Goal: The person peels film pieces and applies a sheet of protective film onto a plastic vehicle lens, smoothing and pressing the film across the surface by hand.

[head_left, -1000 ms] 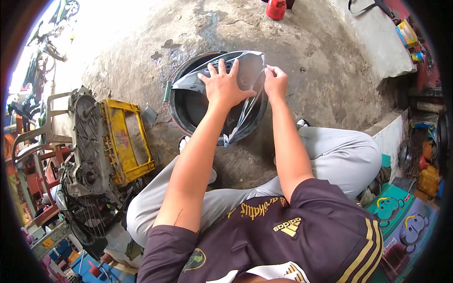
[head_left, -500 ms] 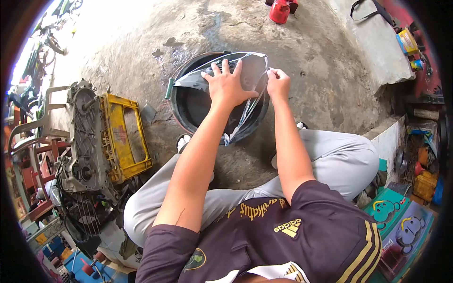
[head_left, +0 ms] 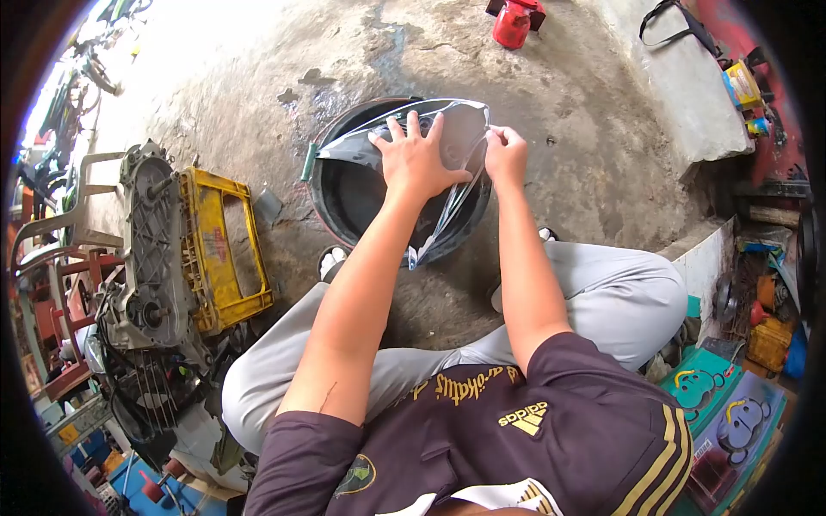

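Note:
A clear, pointed plastic cover (head_left: pixel 465 129), shaped like a headlight lens, rests tilted over a round black basin (head_left: pixel 320 196). My left hand (head_left: pixel 413 159) lies on the cover with its fingers spread and its thumb stretched to the right. At the cover's right edge, near the upper corner, my right hand (head_left: pixel 506 155) is closed in a pinch. Its fingertips touch that edge; whether a small thing sits between them is hidden. Through the cover, dark shapes show inside the basin. A green handle (head_left: pixel 308 162) sits at the basin's left side.
To the left stand a yellow crate (head_left: pixel 206 249) and a metal engine casing (head_left: pixel 155 241). A red container (head_left: pixel 513 24) is on the concrete floor (head_left: pixel 602 155) at the top. Teal and purple boxes (head_left: pixel 740 421) lie at the lower right. My knees flank the basin's near side.
My right hand has shifted very slightly along the cover's edge. The left hand stays spread on the cover, and the view has moved a little.

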Demonstrator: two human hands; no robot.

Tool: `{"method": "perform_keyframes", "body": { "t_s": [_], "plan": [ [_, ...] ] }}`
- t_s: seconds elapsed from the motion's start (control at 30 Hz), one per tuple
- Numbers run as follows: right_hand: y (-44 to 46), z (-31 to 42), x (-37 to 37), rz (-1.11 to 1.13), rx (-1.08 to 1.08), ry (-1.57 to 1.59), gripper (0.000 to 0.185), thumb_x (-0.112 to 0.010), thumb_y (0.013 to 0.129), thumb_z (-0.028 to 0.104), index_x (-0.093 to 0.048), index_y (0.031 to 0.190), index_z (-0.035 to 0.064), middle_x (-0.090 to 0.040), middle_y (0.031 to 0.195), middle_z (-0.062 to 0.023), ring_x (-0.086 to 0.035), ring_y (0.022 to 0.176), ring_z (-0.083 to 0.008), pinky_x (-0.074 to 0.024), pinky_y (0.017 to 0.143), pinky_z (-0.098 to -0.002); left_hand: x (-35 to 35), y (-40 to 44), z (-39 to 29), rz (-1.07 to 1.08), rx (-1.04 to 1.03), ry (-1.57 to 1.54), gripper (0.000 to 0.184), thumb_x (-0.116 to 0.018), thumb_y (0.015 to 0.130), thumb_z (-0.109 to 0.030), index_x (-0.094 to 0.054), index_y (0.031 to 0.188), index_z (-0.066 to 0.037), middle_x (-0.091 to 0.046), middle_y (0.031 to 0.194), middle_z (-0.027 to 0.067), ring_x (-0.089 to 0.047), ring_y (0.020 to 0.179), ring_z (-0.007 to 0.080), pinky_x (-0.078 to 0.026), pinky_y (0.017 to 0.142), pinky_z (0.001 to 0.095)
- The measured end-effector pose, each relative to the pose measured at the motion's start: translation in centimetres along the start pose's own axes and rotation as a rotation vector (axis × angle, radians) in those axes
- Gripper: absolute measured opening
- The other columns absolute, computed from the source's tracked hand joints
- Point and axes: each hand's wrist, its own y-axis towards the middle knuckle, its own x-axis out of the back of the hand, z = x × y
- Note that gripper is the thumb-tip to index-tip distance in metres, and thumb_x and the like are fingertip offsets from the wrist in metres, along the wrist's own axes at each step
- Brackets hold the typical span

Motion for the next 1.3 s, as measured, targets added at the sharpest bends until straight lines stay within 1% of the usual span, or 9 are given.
{"method": "perform_keyframes", "body": {
  "t_s": [0.2,0.43,0.63,0.73,0.77,0.9,0.97,1.17,1.3],
  "plan": [
    [3.8,0.2,-1.1,0.073,-0.146,0.148,0.018,-0.071,0.093,0.015,-0.078,0.099,-0.0007,-0.077,0.084,-0.0140,-0.072,0.075,-0.0192,-0.0539,0.073,-0.0341,-0.1,0.1,0.1,-0.026,-0.012,-0.018,0.120,-0.085,0.060,-0.076,-0.042,0.161,-0.027,-0.041,0.164,0.0192,-0.036,0.150,0.0477,-0.029,0.117,0.0714],
    [-0.5,-0.2,0.1,-0.023,0.008,0.038,0.021,-0.070,0.091,0.014,-0.078,0.102,-0.0014,-0.078,0.086,-0.0151,-0.072,0.076,-0.0202,-0.0544,0.073,-0.0348,0.4,0.1,-0.1,-0.004,-0.002,-0.004,0.119,-0.085,0.061,-0.075,-0.042,0.161,-0.027,-0.040,0.164,0.0191,-0.036,0.151,0.0475,-0.029,0.117,0.0708],
    [3.6,0.3,-0.8,0.050,-0.093,0.128,0.018,-0.067,0.093,0.014,-0.077,0.100,0.0004,-0.077,0.088,-0.0180,-0.074,0.079,-0.0283,-0.0552,0.074,-0.0379,-0.2,0.0,0.1,-0.032,-0.019,-0.003,0.119,-0.084,0.062,-0.076,-0.042,0.161,-0.025,-0.040,0.164,0.0198,-0.036,0.150,0.0483,-0.029,0.116,0.0719],
    [1.7,0.7,-0.2,-0.024,0.244,-0.168,0.015,-0.065,0.092,0.010,-0.075,0.098,0.0019,-0.073,0.095,-0.0215,-0.071,0.090,-0.0397,-0.0553,0.079,-0.0464,0.1,0.0,0.1,-0.020,-0.022,0.016,0.120,-0.083,0.061,-0.077,-0.043,0.160,-0.025,-0.041,0.164,0.0199,-0.036,0.150,0.0485,-0.030,0.115,0.0725],
    [1.0,0.1,-0.1,-0.012,0.252,-0.162,0.015,-0.065,0.092,0.010,-0.075,0.098,0.0019,-0.073,0.095,-0.0215,-0.071,0.090,-0.0397,-0.0553,0.079,-0.0464,0.2,0.0,0.0,-0.016,-0.013,0.014,0.119,-0.084,0.061,-0.077,-0.043,0.160,-0.026,-0.041,0.164,0.0198,-0.037,0.150,0.0485,-0.031,0.115,0.0720],
    [0.0,0.6,-0.3,-0.075,0.159,-0.089,0.015,-0.065,0.092,0.011,-0.074,0.097,0.0012,-0.071,0.096,-0.0215,-0.070,0.090,-0.0403,-0.0544,0.079,-0.0492,0.0,0.3,0.1,-0.019,-0.005,0.014,0.119,-0.084,0.061,-0.076,-0.043,0.160,-0.026,-0.039,0.165,0.0200,-0.036,0.151,0.0480,-0.031,0.116,0.0699],
    [1.9,1.1,-0.6,0.020,-0.007,-0.142,0.016,-0.065,0.092,0.013,-0.073,0.096,0.0011,-0.071,0.098,-0.0217,-0.069,0.091,-0.0420,-0.0542,0.080,-0.0498,0.0,0.1,0.1,-0.011,-0.007,-0.002,0.119,-0.084,0.061,-0.076,-0.042,0.161,-0.026,-0.039,0.165,0.0199,-0.035,0.151,0.0476,-0.031,0.116,0.0693],
    [0.4,1.4,-0.5,-0.064,0.190,-0.350,0.014,-0.066,0.093,0.014,-0.074,0.094,0.0025,-0.071,0.093,-0.0211,-0.068,0.091,-0.0438,-0.0546,0.082,-0.0506,0.3,0.1,-0.1,0.016,0.002,0.013,0.120,-0.083,0.061,-0.077,-0.040,0.162,-0.027,-0.038,0.165,0.0187,-0.036,0.151,0.0469,-0.030,0.116,0.0694],
    [1.2,0.6,-0.8,-0.006,-0.039,-0.067,0.016,-0.066,0.092,0.014,-0.076,0.097,0.0023,-0.075,0.088,-0.0213,-0.074,0.081,-0.0362,-0.0554,0.073,-0.0444,0.1,0.1,0.1,-0.010,-0.009,0.019,0.120,-0.083,0.062,-0.077,-0.041,0.161,-0.026,-0.038,0.165,0.0191,-0.036,0.151,0.0467,-0.028,0.116,0.0713]
  ]
}}
